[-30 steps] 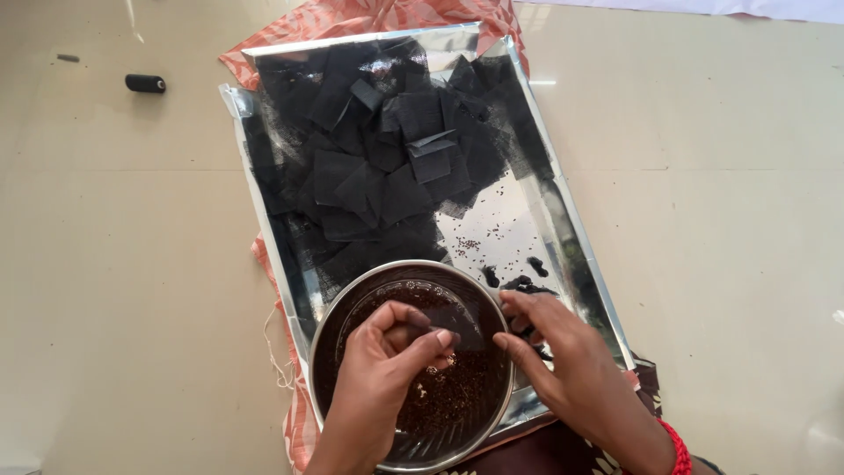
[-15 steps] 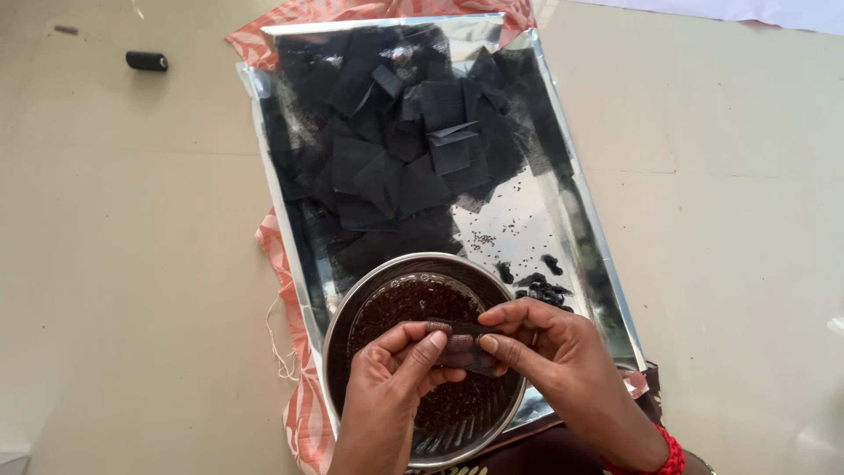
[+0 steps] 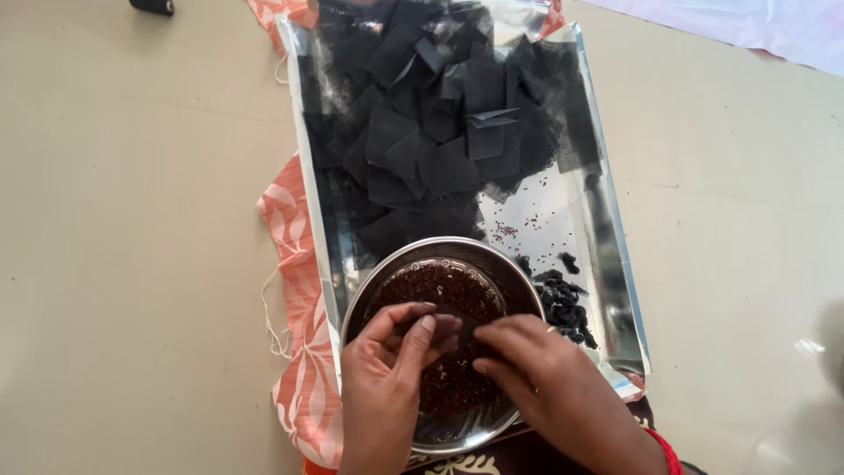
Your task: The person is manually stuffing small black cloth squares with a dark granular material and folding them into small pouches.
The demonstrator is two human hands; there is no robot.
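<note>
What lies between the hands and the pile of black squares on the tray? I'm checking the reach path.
Nothing tall. Left hand and right hand sit over the steel bowl; beyond its far rim only bare foil tray and scattered seeds precede the black squares.

Soft, even daylight fills the scene, bright on the pale floor left of the tray. The tray's shiny rim throws white glare, strongest at its far end, and the bowl at its near end glints. Shadows are faint; the picture is sharp, with slight softness at the hands.
</note>
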